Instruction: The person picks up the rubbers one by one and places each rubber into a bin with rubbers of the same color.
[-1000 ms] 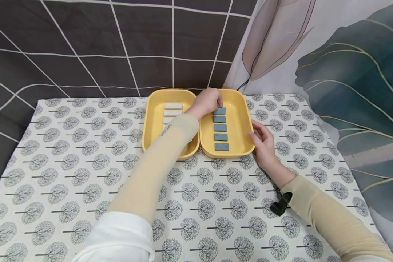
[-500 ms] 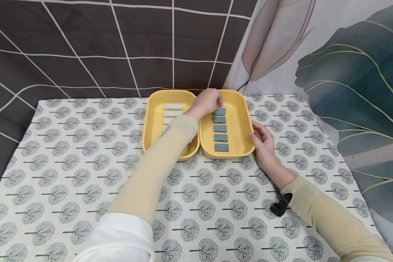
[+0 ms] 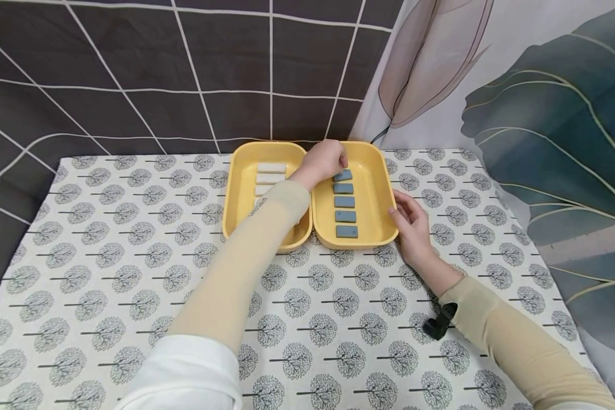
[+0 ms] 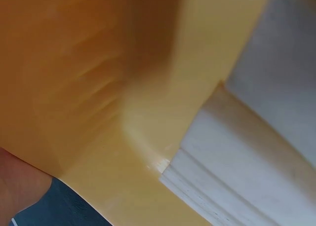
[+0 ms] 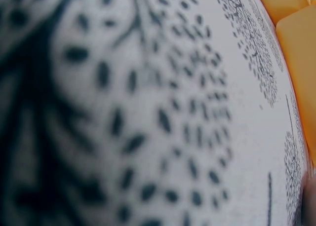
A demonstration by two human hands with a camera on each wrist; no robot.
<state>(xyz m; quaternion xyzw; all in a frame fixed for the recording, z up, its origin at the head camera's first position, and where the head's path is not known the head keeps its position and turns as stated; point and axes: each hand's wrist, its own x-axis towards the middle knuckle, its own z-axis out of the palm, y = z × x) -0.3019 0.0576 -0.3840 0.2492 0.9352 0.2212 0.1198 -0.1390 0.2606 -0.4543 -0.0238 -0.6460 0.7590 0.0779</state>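
Reaching across the left tray (image 3: 228, 199), my left hand (image 3: 326, 157) has its curled fingers at the far end of the right yellow tray (image 3: 375, 199). Its fingertips pinch the farthest blue tile (image 3: 344, 175), which sits slightly askew; the thumb is hidden. Below it, several blue tiles (image 3: 344, 202) lie flat in one column. My right hand (image 3: 414, 228) grips the right tray's outer wall, thumb near the rim. White tiles (image 3: 271, 168) line the left tray, partly covered by my left forearm. The left wrist view shows a white tile (image 4: 247, 147) up close.
Both trays stand side by side on a tree-patterned cloth (image 3: 297, 359). Behind them hangs a dark cloth with white grid lines (image 3: 225, 62), and a leaf-patterned curtain (image 3: 558, 148) borders the right. A black wrist camera (image 3: 439, 322) sits at my right wrist.
The farthest blue tile has turned slightly under my left fingertips, from straight to askew. My right hand and both trays keep their places.
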